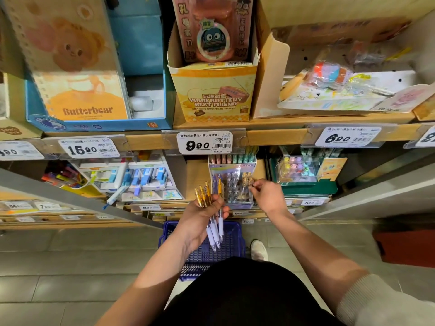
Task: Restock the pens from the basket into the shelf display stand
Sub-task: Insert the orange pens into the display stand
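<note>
Four or so pens sit bunched in our left hand, its fingers curled round their middles. Their amber clicker ends point up toward the shelf and their pale lilac grips hang down below the palm. Our right hand is raised just beside it, fingertips drawn into a pinch against the right-hand column of the display stand, where amber clicker tops already show. Whether that pinch has a pen in it or only touches the tops, we cannot tell. The stand lies between our two hands and slightly beyond them, under the shelf edge, its slots holding pens upright with tops toward us. What matters for the coming move, as we judge it, is that the bunch's long axis already runs nearly the same way as the pens in the stand, tips down and clickers up. A pen drawn from the bunch should therefore need little turning before it drops into a slot. Our right hand is the nearer one to the amber column and touches the stand's edge, while our left hangs just short of the stand's lower left corner, serving as the holder. Farther out and below, the blue basket rests on the floor directly beneath our left hand. We can make out no pens in the part that shows.
</note>
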{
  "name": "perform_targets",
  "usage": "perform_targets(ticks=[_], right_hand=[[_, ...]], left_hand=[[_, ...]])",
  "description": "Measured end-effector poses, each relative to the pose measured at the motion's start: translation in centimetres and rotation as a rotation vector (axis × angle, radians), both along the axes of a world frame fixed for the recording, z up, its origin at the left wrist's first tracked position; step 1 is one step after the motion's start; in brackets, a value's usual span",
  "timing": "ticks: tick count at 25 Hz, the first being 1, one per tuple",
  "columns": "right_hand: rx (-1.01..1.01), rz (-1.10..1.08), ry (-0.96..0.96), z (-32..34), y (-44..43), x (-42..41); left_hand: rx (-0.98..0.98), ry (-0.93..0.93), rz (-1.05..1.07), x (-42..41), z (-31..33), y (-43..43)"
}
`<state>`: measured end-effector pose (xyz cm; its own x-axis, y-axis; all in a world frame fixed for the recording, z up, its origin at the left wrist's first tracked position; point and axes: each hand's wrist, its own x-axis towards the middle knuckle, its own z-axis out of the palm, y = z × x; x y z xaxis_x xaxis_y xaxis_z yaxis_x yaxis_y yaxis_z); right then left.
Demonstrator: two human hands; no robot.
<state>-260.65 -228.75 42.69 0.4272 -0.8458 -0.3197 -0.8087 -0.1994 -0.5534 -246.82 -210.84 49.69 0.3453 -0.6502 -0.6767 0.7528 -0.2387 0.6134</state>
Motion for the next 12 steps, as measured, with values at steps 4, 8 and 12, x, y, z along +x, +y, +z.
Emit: perform_targets(ticks=[4,8,12], right_hand=[[0.325,0.121,0.023,3.1,0.4,-0.6],[0.741,0.013,-0.506,6.8,2.7,0.3],[0.733,0.044,-0.535,8.0,3.6,0.8]], left_hand=[[0.007,-0.023,-0.017,0.0,0.0,-0.4],[0.001,-0.051,-0.042,-0.6,0.2,-0.9],[0.019,-0.084,-0.079,-1.5,0.7,-1.4]])
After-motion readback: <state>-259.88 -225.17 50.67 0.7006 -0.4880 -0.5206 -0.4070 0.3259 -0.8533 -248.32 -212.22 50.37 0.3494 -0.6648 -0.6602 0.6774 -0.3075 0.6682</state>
